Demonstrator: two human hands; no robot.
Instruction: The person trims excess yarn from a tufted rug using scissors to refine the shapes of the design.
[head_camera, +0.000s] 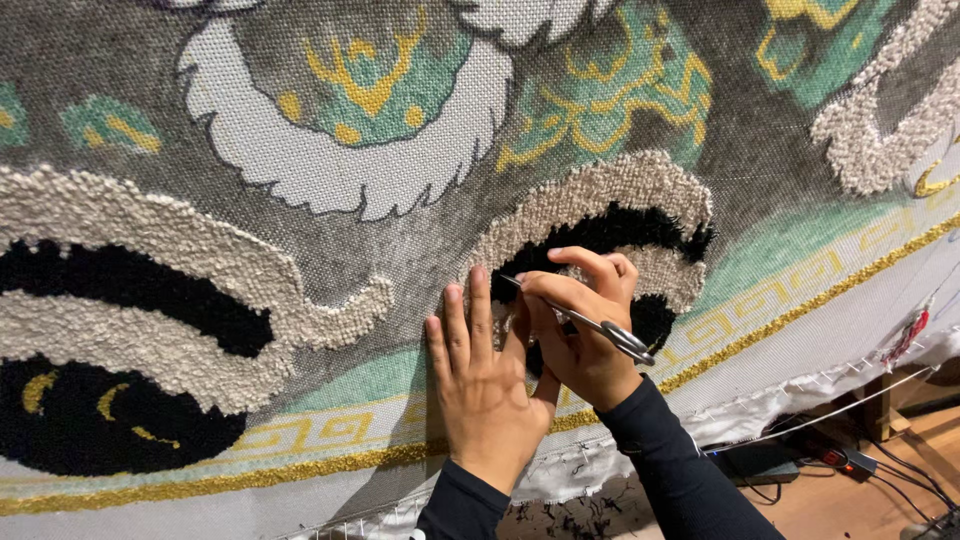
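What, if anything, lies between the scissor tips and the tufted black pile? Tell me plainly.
Nothing visible does. The right hand holds the slim metal scissors with their tips right at the black tufted pile of the patterned rug canvas. The left hand lies flat beside them, not in between.

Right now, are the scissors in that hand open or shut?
Cannot tell. The right hand holds the scissors against the black tufts of the rug, but the fingers hide the blades. The left hand rests flat beside them.
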